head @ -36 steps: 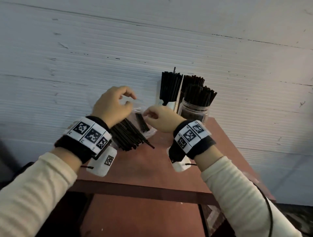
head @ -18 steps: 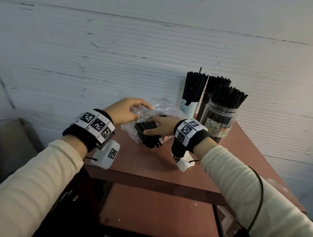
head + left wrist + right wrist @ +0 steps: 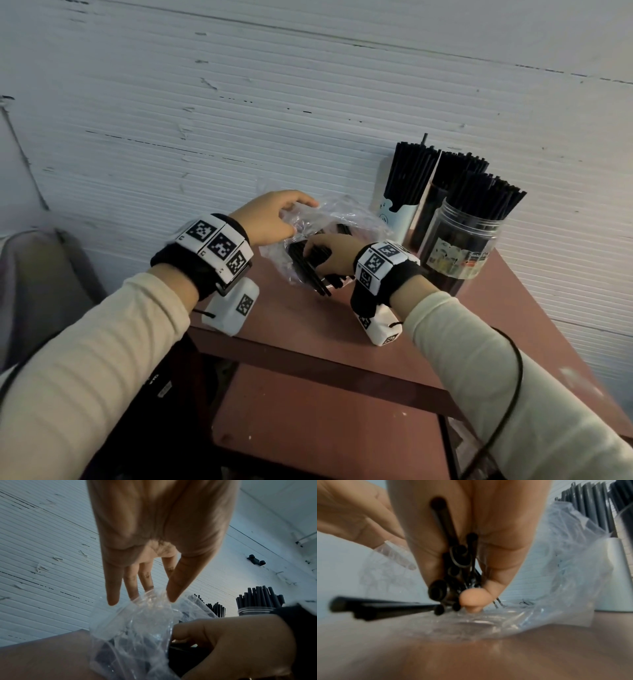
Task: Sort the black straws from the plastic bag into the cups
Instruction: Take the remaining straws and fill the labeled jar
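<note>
My left hand (image 3: 270,219) pinched the upper edge of the bag (image 3: 329,219), thumb against fingertips on the clear film, so the mouth stayed lifted and open and the thin plastic would not drag along with what I pulled out. The left fingers (image 3: 113,585) hung fairly straight; only the tips nipped the bag (image 3: 137,622).

My right hand (image 3: 329,255) was closed round a small bundle of straws (image 3: 308,270), fingers curled over them and thumb underneath, at the bag's mouth. From the right wrist, the straws (image 3: 453,561) ran along my palm with their open ends pointing back toward my wrist, and a few more lay loose just left of the hand on the bench (image 3: 471,655). I held them as a bunch, I think, so they would go upright into a cup together.

The bundle sat inside the grip, part of it under the film and part sticking out toward me. The cups (image 3: 459,236) stood to the right of my right hand and a little beyond it, near the wall, each crowded with straws. I judged the tightness there the likeliest trouble.
</note>
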Motion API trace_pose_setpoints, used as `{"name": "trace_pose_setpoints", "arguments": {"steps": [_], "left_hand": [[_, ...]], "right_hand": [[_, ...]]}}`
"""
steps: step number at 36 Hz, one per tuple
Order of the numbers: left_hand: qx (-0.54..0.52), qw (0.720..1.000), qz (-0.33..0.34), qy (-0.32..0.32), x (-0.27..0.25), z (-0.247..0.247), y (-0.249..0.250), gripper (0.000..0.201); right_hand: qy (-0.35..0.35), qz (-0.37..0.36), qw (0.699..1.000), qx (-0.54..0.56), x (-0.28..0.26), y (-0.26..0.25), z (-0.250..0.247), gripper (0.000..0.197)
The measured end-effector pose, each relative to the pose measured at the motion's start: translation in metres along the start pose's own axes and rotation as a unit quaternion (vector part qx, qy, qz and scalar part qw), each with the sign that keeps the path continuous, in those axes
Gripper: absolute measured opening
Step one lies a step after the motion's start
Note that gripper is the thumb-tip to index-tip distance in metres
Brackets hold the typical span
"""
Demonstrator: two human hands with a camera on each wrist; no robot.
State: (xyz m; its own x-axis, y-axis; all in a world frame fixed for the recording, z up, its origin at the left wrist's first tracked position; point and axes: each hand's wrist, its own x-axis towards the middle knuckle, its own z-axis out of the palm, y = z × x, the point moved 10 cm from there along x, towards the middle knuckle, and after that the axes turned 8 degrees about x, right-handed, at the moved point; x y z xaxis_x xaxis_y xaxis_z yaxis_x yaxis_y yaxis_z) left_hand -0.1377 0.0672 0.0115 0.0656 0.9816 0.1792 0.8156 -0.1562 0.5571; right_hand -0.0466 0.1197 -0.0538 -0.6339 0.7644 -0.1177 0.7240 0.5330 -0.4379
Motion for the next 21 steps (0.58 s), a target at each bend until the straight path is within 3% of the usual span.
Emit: {"name": "trace_pose_setpoints", "arguments": {"steps": [8, 12, 17, 21], "left_hand": [[0.001, 1.000, -0.011, 0.000, -0.001, -0.002, 0.000, 0.057], [0.003, 1.000, -0.009, -0.001, 0.000, -0.001, 0.000, 0.056], [0.018, 1.000, -0.004, 0.000, 0.001, 0.003, -0.002, 0.056], [0.073, 0.995, 0.032, 0.064, -0.001, 0.001, 0.004, 0.057]], "right_hand": [[0.066, -0.012, 0.998, 0.015, -0.001, 0.006, -0.021, 0.029], [0.075, -0.002, 0.996, 0.041, -0.006, 0.013, -0.025, 0.018], [0.071, -0.003, 0.996, 0.062, -0.022, 0.015, -0.033, 0.021], [0.059, -0.012, 0.997, 0.056, -0.046, 0.019, -0.042, 0.022]]}}
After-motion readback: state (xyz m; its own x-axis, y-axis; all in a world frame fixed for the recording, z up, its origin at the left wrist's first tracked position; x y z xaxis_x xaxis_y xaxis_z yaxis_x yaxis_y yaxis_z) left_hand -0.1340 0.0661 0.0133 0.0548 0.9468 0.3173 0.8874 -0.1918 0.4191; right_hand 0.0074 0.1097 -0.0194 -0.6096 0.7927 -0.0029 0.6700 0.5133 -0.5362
